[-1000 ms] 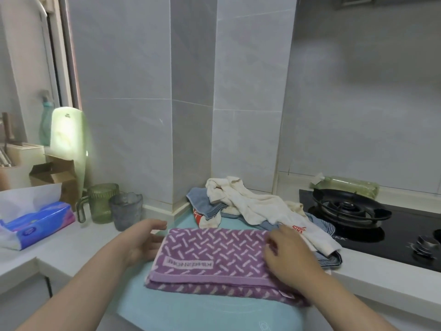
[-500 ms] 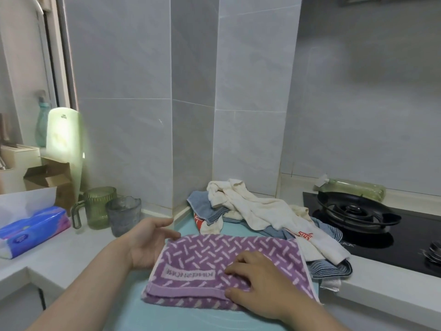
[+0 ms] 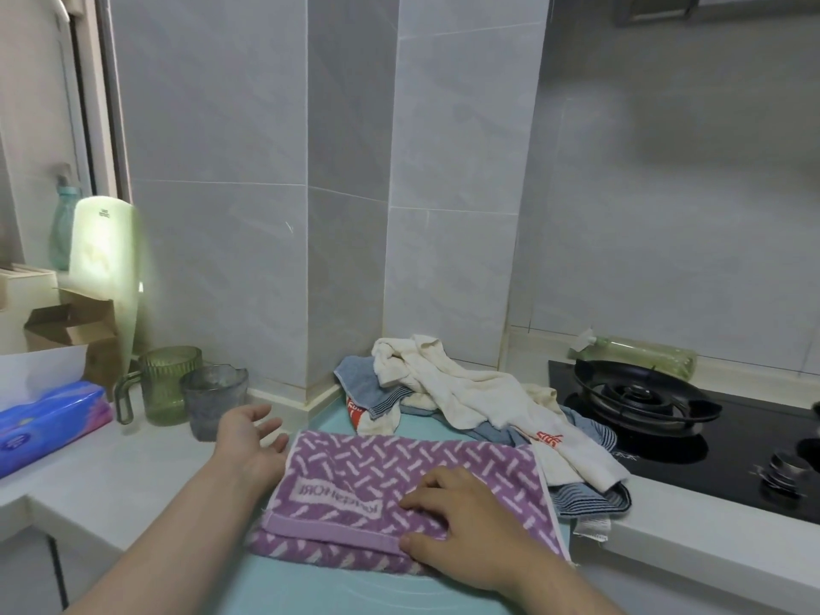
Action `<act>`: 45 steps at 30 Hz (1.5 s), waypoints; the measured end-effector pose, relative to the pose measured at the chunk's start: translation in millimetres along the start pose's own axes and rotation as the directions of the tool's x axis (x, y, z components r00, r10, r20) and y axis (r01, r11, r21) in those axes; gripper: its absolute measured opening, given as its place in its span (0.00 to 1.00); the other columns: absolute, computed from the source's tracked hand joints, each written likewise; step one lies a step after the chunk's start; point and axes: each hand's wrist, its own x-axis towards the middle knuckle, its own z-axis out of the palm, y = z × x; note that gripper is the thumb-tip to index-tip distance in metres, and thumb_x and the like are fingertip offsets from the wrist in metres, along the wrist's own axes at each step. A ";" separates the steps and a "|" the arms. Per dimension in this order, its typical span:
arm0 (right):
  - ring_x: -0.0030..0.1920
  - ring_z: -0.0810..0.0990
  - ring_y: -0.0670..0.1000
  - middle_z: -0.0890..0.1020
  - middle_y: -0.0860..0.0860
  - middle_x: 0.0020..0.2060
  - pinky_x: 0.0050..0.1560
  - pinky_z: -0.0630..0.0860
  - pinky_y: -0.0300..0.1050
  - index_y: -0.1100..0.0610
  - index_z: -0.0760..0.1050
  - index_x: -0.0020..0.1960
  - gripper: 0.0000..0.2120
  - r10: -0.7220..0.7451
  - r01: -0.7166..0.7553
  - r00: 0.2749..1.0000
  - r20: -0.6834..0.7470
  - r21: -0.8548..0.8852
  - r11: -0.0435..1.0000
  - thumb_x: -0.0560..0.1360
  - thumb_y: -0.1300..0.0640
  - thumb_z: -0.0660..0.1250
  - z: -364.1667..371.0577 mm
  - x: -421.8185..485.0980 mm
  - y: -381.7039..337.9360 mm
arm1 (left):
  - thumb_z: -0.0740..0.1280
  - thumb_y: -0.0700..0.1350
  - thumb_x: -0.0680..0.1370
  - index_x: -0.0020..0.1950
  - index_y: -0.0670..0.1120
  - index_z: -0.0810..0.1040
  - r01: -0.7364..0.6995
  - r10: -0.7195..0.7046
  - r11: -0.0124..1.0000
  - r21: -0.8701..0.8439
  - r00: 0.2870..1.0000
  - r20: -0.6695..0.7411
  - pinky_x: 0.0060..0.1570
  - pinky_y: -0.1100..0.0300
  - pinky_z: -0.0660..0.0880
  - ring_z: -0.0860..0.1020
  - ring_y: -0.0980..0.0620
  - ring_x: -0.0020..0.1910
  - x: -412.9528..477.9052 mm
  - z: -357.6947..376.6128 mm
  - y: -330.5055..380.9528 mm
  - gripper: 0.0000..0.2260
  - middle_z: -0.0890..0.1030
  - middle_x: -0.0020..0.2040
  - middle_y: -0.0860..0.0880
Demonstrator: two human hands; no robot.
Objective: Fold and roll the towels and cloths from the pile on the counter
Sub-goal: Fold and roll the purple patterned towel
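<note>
Near counter [image 3: 146, 477] front edge: folded purple towel [image 3: 399, 486], lettering blurred, partly hidden under flat, unclenched right hand [image 3: 466, 530]; left hand [image 3: 253, 441] open, touching its left end; pile [image 3: 479, 401] behind.

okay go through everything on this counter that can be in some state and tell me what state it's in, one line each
Purple towel: folded, flat on the teal mat.
Right hand: palm down, pressing the towel.
Left hand: open, at the towel's left edge.
Cloth pile: crumpled, unfolded.
Green mug: upright.
Grey cup: upright.
Tissue pack: open, a sheet sticking out.
Stove burner: no flame visible.
Bottle: lying on its side.
</note>
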 end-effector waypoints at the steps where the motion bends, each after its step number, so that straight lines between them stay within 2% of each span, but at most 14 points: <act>1: 0.62 0.64 0.41 0.69 0.39 0.60 0.64 0.64 0.42 0.40 0.72 0.68 0.28 0.003 -0.003 1.000 0.001 -0.001 1.000 0.70 0.32 0.63 -0.4 -0.2 -0.5 | 0.61 0.44 0.78 0.61 0.41 0.71 -0.020 0.020 0.999 0.042 1.000 -0.004 0.55 0.45 0.73 0.73 0.41 0.55 -2.2 3.0 -1.7 0.13 0.69 0.58 0.41; 5: 0.62 0.64 0.42 0.69 0.39 0.60 0.65 0.64 0.42 0.40 0.72 0.67 0.28 0.006 -0.006 1.000 0.008 0.002 1.000 0.70 0.31 0.62 -0.8 0.3 -1.6 | 0.60 0.41 0.78 0.55 0.43 0.68 0.007 -0.022 0.932 0.361 0.999 0.038 0.36 0.51 0.74 0.73 0.43 0.36 -14.4 12.2 -2.8 0.07 0.69 0.47 0.39; 9: 0.63 0.64 0.42 0.70 0.40 0.60 0.64 0.64 0.42 0.40 0.71 0.68 0.28 0.007 -0.007 1.000 0.006 -0.021 1.000 0.71 0.32 0.62 -1.2 0.3 -2.0 | 0.58 0.40 0.80 0.56 0.38 0.69 0.016 -0.054 0.922 0.387 0.995 0.088 0.44 0.46 0.73 0.76 0.40 0.39 -16.0 15.5 2.6 0.08 0.74 0.47 0.37; 12: 0.63 0.64 0.42 0.69 0.39 0.60 0.65 0.64 0.43 0.40 0.71 0.68 0.28 0.015 -0.015 1.000 0.010 -0.002 1.000 0.70 0.31 0.62 -1.9 -0.1 -3.5 | 0.54 0.36 0.81 0.69 0.39 0.66 -0.124 0.108 0.935 0.332 0.992 0.069 0.42 0.51 0.72 0.75 0.44 0.42 -4.5 13.3 0.2 0.17 0.72 0.56 0.39; 16: 0.62 0.64 0.42 0.70 0.39 0.59 0.64 0.65 0.43 0.40 0.71 0.68 0.29 0.011 -0.011 1.000 -0.004 -0.001 1.000 0.70 0.31 0.62 -0.5 0.2 -1.9 | 0.59 0.31 0.78 0.65 0.41 0.71 -0.263 0.265 0.867 0.423 0.963 0.055 0.38 0.52 0.74 0.77 0.44 0.41 7.4 5.8 -13.1 0.17 0.76 0.52 0.39; 19: 0.62 0.65 0.42 0.70 0.40 0.59 0.63 0.66 0.45 0.40 0.71 0.67 0.29 0.015 -0.015 1.000 -0.006 -0.010 1.000 0.69 0.30 0.61 -0.5 -0.3 -1.3 | 0.66 0.34 0.75 0.61 0.41 0.77 -0.395 0.460 0.360 0.845 0.863 0.208 0.48 0.53 0.77 0.79 0.45 0.47 11.4 -4.2 -22.5 0.15 0.80 0.56 0.42; 21: 0.60 0.68 0.42 0.72 0.40 0.57 0.62 0.68 0.43 0.41 0.73 0.66 0.27 0.021 -0.021 1.000 0.002 0.049 0.999 0.71 0.33 0.62 -0.5 -0.6 -1.1 | 0.68 0.40 0.75 0.61 0.44 0.77 -0.387 0.502 0.020 0.922 0.801 0.326 0.51 0.55 0.74 0.80 0.46 0.49 8.1 -6.4 -24.2 0.15 0.80 0.59 0.44; 24: 0.54 0.75 0.41 0.77 0.41 0.54 0.61 0.73 0.42 0.46 0.78 0.62 0.16 0.160 -0.119 0.985 -0.064 0.421 0.899 0.76 0.44 0.66 -16.6 -0.5 2.7 | 0.70 0.50 0.74 0.64 0.48 0.75 -0.347 0.413 -0.289 0.892 0.795 0.443 0.49 0.59 0.72 0.78 0.50 0.49 4.7 -8.9 -26.1 0.19 0.77 0.60 0.46; 27: 0.47 0.78 0.44 0.81 0.41 0.44 0.50 0.74 0.38 0.51 0.82 0.50 0.08 0.438 -0.233 0.830 -0.346 0.498 0.835 0.78 0.54 0.64 -50.8 -2.9 27.7 | 0.67 0.58 0.76 0.66 0.49 0.72 -0.303 0.378 -0.456 0.837 0.785 0.490 0.56 0.57 0.72 0.76 0.49 0.55 1.6 -15.4 -33.4 0.23 0.75 0.61 0.46; 29: 0.44 0.78 0.47 0.81 0.44 0.40 0.46 0.74 0.42 0.53 0.80 0.44 0.08 0.521 -0.361 0.747 -0.413 0.407 0.839 0.77 0.56 0.63 -61.7 -12.6 51.3 | 0.63 0.61 0.77 0.67 0.49 0.70 -0.235 0.435 -0.480 0.845 0.773 0.462 0.55 0.55 0.72 0.76 0.47 0.57 -8.8 -22.1 -36.0 0.24 0.74 0.61 0.45; 34: 0.45 0.74 0.41 0.74 0.42 0.46 0.44 0.68 0.33 0.42 0.72 0.51 0.08 0.396 -0.372 0.871 -0.291 0.137 0.918 0.74 0.51 0.68 -32.8 -66.0 71.4 | 0.66 0.60 0.76 0.60 0.52 0.71 -0.299 0.401 -0.306 0.904 0.821 0.407 0.41 0.56 0.75 0.81 0.51 0.38 -31.0 -46.8 -35.0 0.18 0.83 0.47 0.50; 38: 0.31 0.72 0.47 0.75 0.51 0.33 0.35 0.69 0.41 0.53 0.76 0.50 0.09 0.539 -0.359 0.831 -0.137 0.609 0.707 0.73 0.61 0.72 -22.2 -84.6 79.3 | 0.68 0.54 0.77 0.59 0.51 0.73 -0.339 0.340 0.064 0.939 0.892 0.299 0.33 0.58 0.73 0.79 0.49 0.34 -43.7 -48.8 -23.4 0.13 0.83 0.45 0.48; 41: 0.26 0.69 0.48 0.73 0.54 0.29 0.28 0.66 0.41 0.60 0.75 0.50 0.06 0.634 -0.400 0.773 -0.038 0.747 0.531 0.75 0.63 0.70 -21.3 -89.3 81.1 | 0.69 0.48 0.77 0.54 0.45 0.76 -0.290 0.326 0.050 0.956 0.909 0.259 0.32 0.59 0.71 0.75 0.47 0.27 -50.3 -46.6 -19.7 0.10 0.82 0.41 0.44; 45: 0.27 0.66 0.49 0.71 0.54 0.29 0.29 0.64 0.40 0.61 0.75 0.40 0.06 0.630 -0.405 0.776 0.006 0.771 0.491 0.75 0.63 0.67 -26.9 -90.7 71.7 | 0.68 0.43 0.77 0.48 0.36 0.80 -0.176 0.242 -0.021 0.984 0.954 0.176 0.31 0.60 0.67 0.72 0.48 0.25 -55.3 -38.5 -13.0 0.09 0.76 0.29 0.43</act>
